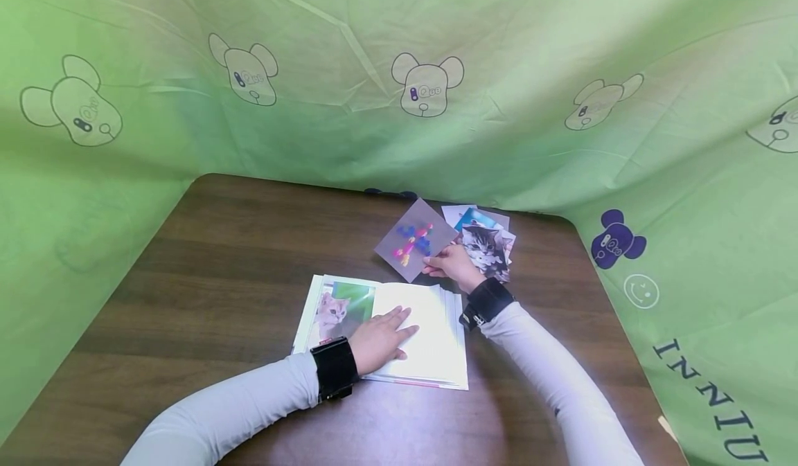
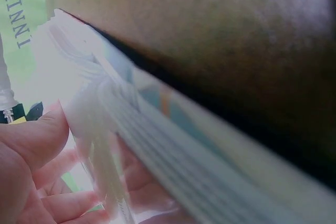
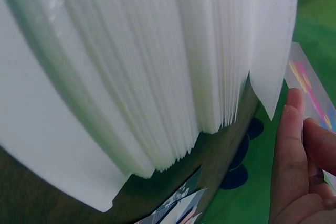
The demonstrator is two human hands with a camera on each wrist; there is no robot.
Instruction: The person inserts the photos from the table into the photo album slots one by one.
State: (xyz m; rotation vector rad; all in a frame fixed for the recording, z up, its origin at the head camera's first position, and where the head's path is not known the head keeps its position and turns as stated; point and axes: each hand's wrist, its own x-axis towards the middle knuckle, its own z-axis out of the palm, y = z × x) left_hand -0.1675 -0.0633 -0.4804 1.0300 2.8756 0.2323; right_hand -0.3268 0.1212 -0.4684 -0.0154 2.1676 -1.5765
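Note:
A photo album point(image 1: 430, 334) lies open on the table, a kitten photo point(image 1: 337, 310) in its left page and a white right page. Across the middle of the album my left hand point(image 1: 380, 340) rests with its fingers spread. My right hand point(image 1: 454, 266) pinches the lower right edge of a grey photo point(image 1: 416, 239) with a colourful balloon-like figure, held beyond the album's top edge. In the right wrist view, thumb and fingers point(image 3: 291, 150) grip this photo beside the album's many page edges point(image 3: 157, 77). The left wrist view shows the left hand point(image 2: 37, 166) against glossy page sleeves.
A loose pile of photos, topped by a tabby cat picture point(image 1: 485, 248), lies right of the held photo near the table's back edge. The brown wooden table point(image 1: 218, 265) is enclosed by a green printed cloth point(image 1: 337, 140) at the back and sides.

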